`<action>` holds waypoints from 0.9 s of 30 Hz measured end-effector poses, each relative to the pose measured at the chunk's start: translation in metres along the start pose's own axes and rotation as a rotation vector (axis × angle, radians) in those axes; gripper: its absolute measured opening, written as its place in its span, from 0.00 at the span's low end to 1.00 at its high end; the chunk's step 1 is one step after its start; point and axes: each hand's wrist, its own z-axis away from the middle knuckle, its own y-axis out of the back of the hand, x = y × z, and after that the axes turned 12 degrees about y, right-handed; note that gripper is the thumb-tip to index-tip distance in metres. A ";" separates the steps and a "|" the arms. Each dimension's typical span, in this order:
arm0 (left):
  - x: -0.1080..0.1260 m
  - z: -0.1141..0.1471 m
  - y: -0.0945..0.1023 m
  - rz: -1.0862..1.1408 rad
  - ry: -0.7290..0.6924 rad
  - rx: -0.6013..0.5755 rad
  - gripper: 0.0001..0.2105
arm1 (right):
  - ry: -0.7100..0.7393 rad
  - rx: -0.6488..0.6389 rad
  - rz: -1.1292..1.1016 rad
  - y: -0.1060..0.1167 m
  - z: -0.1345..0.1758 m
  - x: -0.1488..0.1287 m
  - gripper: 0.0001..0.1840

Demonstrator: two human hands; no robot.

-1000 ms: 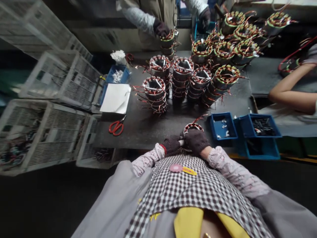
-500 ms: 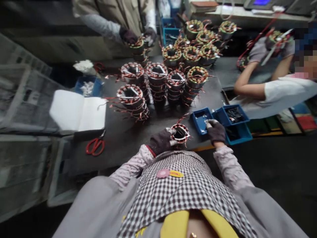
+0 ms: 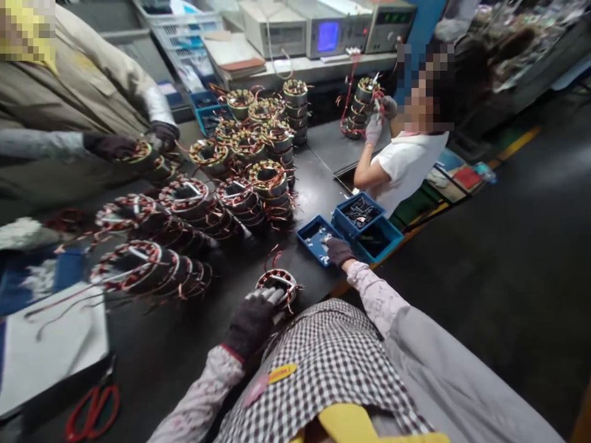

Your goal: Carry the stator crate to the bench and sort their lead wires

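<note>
In the head view my left hand [image 3: 253,321], in a dark glove with pale fingertips, curls its fingers over the near-left rim of a wound motor stator [image 3: 292,284]. The stator stands on the dark table by my checked apron, with red wire ends sticking out. My right hand [image 3: 340,251], gloved likewise, reaches into a shallow blue tray [image 3: 305,237] holding small white pieces. Its fingertips are drawn together among these pieces; whether one is pinched there I cannot make out. Stacks of similar stators [image 3: 272,178] stand beyond my hands.
Blue bins [image 3: 383,241] adjoin the tray, one with black pieces. Red-handled scissors [image 3: 95,409] and an open notebook [image 3: 55,344] lie at left. One co-worker [image 3: 87,92] handles a stator at far left; another [image 3: 406,160] works with red leads at right. Instruments [image 3: 277,27] stand behind.
The view has swung to the right, so the table's contents appear shifted left. My left hand stays on the stator and my right hand stays in the blue tray.
</note>
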 end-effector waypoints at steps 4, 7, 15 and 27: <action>0.032 -0.020 0.003 -0.023 0.110 -0.084 0.26 | -0.120 0.204 -0.050 0.030 0.038 0.051 0.21; 0.054 -0.034 -0.004 -0.069 0.231 -0.148 0.25 | -0.198 0.355 -0.057 0.060 0.055 0.096 0.24; 0.061 -0.040 -0.012 -0.061 0.347 -0.277 0.24 | -0.049 -0.122 0.309 0.079 0.031 0.115 0.25; 0.060 -0.059 0.009 -0.069 0.283 -0.460 0.20 | 0.147 -0.343 0.224 0.140 0.026 0.132 0.21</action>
